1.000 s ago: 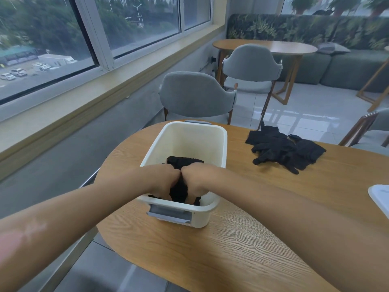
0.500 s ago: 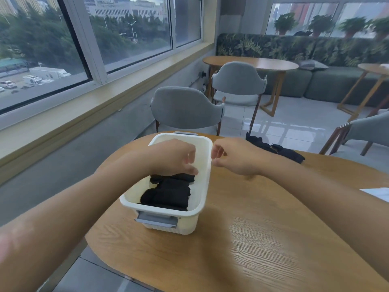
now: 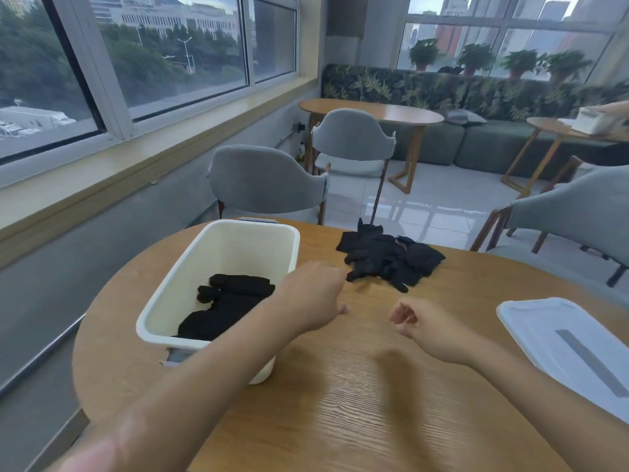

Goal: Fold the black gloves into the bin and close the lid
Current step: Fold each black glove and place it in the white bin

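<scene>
Left hand (image 3: 315,294): forearm stretched forward, fingers loosely curled, holding nothing.
Right hand (image 3: 425,327): lower and nearer, fingers loosely curled, empty.
Spacing: hands apart, not touching.

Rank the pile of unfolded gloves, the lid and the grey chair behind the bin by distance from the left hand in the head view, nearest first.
From the left hand:
1. Pile of unfolded gloves, just beyond the knuckles, on the table's far side.
2. Lid, flat on the table at the right edge, past the right hand.
3. Grey chair, off the table, behind the bin.
</scene>
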The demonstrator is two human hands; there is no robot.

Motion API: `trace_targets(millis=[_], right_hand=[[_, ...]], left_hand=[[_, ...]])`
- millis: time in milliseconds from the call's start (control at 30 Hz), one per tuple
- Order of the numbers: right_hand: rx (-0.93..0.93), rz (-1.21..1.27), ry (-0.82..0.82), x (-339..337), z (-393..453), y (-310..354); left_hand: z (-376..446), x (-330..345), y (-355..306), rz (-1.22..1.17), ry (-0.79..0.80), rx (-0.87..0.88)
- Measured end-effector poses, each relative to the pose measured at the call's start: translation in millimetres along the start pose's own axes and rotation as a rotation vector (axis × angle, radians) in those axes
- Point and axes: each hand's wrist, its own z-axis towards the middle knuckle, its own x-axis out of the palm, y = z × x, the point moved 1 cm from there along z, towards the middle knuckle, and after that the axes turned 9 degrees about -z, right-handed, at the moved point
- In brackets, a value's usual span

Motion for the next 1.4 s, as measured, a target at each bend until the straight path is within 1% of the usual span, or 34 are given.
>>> trace_targets(millis=[167,267,367,500,567,767,900,967,1100,1167,1300,1400], right_hand=[[0.099,0.099,-0.093,25,2,-42],[0.124,0.145,-0.163,36,10,-59],[0.14,0.17,-0.206,43,21,-66],[0.123,0.206,-0.231,37,42,-59],[0.101,0.165,-0.224,31,54,-54],[0.119,0.059,-0.124,16,95,-38],[0.177,0.102,-0.111,13,116,-38],[0.187,0.177,-0.182,9,119,-38],[0.215,0.351,-0.472,-13,112,-30],[0.216,0.424,-0.576,-28,104,-24],[0.221,0.615,-0.671,-57,86,-21],[0.219,0.688,-0.707,-74,70,-20]], left_hand=[[4,41,-4,-0.071,0.069,-0.09],[6,76,0,-0.192,0.109,-0.161],[4,112,10,-0.353,0.057,-0.226],[-5,150,31,-0.205,-0.026,-0.259],[-13,160,34,-0.147,-0.068,-0.238],[-15,164,34,-0.127,-0.159,-0.215],[-15,166,34,-0.129,-0.165,-0.228],[-15,166,34,-0.123,-0.159,-0.233],[-14,165,37,-0.121,-0.164,-0.229],[-15,166,36,-0.114,-0.167,-0.225],[-16,167,35,-0.148,-0.172,-0.227],[-17,166,33,-0.156,-0.175,-0.231]])
